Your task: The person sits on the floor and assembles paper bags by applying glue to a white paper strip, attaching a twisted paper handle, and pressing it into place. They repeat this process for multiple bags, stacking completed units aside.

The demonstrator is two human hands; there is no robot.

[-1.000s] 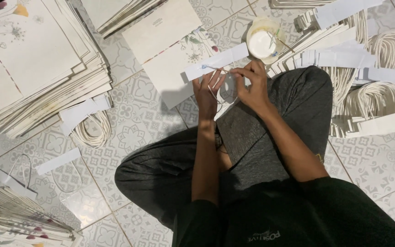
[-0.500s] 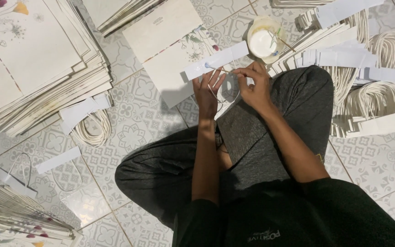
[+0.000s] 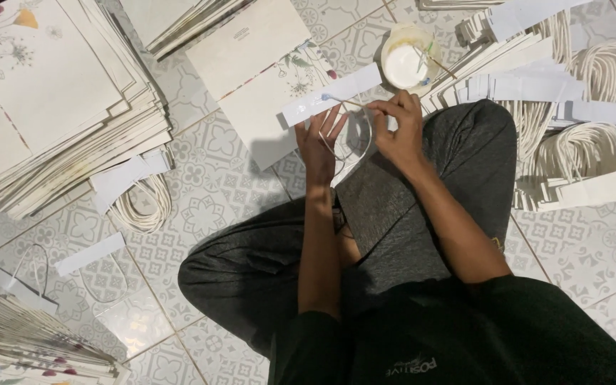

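I sit cross-legged on a tiled floor. My left hand [image 3: 320, 142] holds a loop of white cord [image 3: 354, 146] against a white paper strip [image 3: 333, 95]. My right hand [image 3: 399, 128] pinches a thin stick [image 3: 347, 100] whose blue tip rests on the strip's left part. A small round cup of white glue [image 3: 408, 63] stands just beyond my right hand. Under the strip lies a flat cream paper bag with a flower print [image 3: 265, 78].
A tall stack of flat floral paper bags [image 3: 44, 107] fills the left. Piles of white strips and cord handles [image 3: 572, 107] lie at the right. A cord bundle [image 3: 140, 203] and loose strips lie left of my knee. Another bag stack [image 3: 23, 342] sits at bottom left.
My right hand has lifted from the cord loop and now holds the stick with its tip on the paper strip. The left hand's fingers have spread a little.
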